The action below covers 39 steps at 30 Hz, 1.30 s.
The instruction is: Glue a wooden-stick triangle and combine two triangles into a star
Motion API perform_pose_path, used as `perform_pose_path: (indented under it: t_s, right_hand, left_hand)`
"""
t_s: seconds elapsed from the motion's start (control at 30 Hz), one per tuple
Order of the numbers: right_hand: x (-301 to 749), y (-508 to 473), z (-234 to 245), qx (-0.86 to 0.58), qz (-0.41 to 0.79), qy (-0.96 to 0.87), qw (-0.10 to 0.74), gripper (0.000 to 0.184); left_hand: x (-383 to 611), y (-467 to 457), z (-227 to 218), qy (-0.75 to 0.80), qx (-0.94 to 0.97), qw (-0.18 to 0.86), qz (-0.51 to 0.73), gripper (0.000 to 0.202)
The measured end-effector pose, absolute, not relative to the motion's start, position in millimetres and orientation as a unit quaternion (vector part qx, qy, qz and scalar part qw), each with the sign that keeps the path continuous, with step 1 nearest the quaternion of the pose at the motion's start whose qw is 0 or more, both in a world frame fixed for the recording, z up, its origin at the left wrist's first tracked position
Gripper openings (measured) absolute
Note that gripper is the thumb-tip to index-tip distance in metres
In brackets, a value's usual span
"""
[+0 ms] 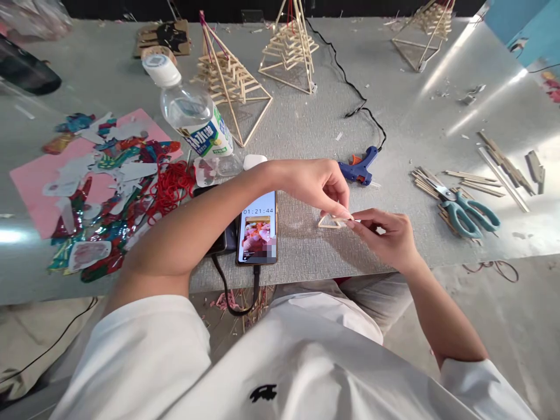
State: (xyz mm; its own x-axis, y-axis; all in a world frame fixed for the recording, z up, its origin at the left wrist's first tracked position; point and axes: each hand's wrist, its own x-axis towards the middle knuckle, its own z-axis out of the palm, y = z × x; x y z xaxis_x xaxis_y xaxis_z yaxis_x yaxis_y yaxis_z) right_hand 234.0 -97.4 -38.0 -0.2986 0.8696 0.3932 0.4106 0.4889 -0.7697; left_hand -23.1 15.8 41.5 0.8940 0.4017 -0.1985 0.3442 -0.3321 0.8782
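My left hand (321, 185) reaches across from the left, its thumb and fingertips pinched together. My right hand (385, 238) meets it from the right, also in a pinch. Between and just below the fingertips is a small triangle of thin wooden sticks (328, 226). Its right corner is at the fingers of both hands, which partly hide it. Just beyond my hands lies a blue hot glue gun (359, 169) with an orange trigger. A phone (258, 233) showing a timer lies left of the triangle, with a cable plugged in.
Scissors (464, 213) lie on loose wooden sticks (426, 184) at the right. Stick pyramids (231, 81) stand towards the back. A plastic bottle (196, 116), red string (172, 189) and coloured scraps on pink paper (32, 181) are at the left. The glue gun's black cord (339, 64) runs backward.
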Motion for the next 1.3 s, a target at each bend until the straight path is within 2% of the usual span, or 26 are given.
perform_pose_path:
  t_s: [0.13,0.27,0.5,0.83,1.3]
  right_hand:
    - [239.9,-90.7,-41.5,-0.348,0.198,-0.799,0.448,0.007]
    - [247.2,-80.7,-46.8,-0.231,0.112,-0.872,0.417,0.022]
    - [252.5,-83.9,-58.2,-0.223,-0.013,-0.906,0.359,0.026]
    - [246.2,-91.7,-61.8,-0.279,-0.046,-0.886,0.368,0.032]
    - [246.5,-92.4,-63.9,-0.310,-0.007,-0.876,0.370,0.027]
  left_hand:
    - [-25.4,21.5,39.3,0.237,0.805,0.544,0.020,0.036]
    - [-26.1,26.1,34.1,0.262,0.810,0.525,0.017,0.042]
    - [-21.6,26.5,26.8,0.286,0.828,0.478,-0.062,0.041]
    - [-24.9,26.6,30.2,0.294,0.829,0.473,-0.061,0.041]
    - [-27.3,28.3,32.5,0.287,0.834,0.468,-0.054,0.039]
